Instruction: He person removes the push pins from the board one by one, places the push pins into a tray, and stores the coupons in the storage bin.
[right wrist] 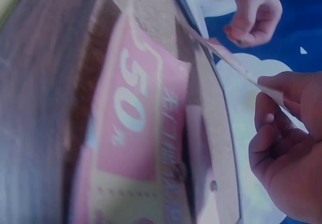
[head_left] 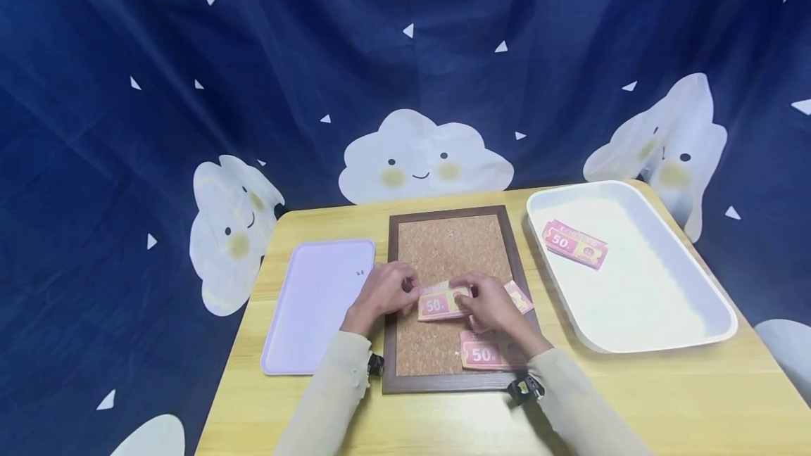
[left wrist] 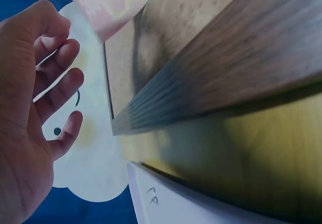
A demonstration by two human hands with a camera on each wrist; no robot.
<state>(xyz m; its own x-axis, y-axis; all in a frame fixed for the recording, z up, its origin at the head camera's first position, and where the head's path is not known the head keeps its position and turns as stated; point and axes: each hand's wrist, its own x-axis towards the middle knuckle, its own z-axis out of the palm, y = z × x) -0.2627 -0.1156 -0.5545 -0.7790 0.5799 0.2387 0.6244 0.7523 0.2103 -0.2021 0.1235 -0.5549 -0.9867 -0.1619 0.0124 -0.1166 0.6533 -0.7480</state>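
Note:
Over the corkboard (head_left: 429, 349), my right hand (head_left: 489, 301) pinches the right end of a pink-and-yellow paper coupon (head_left: 434, 307) marked 50. Seen from the right wrist, this held coupon (right wrist: 241, 69) is nearly edge-on, between thumb and fingers. My left hand (head_left: 386, 288) is at the coupon's left end, thumb and index fingertips together; a tiny dark pin-like thing shows at them in the right wrist view. Another coupon (head_left: 479, 352) lies at the board's lower right, under my right wrist. Partly behind my right hand, a further coupon (head_left: 521, 297) lies across the board's right edge.
Left of the board lies a lilac tray (head_left: 317, 301) with a couple of tiny dark pins (head_left: 360, 273). A white basin (head_left: 652, 294) at the right holds a small stack of coupons (head_left: 575, 243). A small shiny piece (head_left: 450, 232) sits near the board's top.

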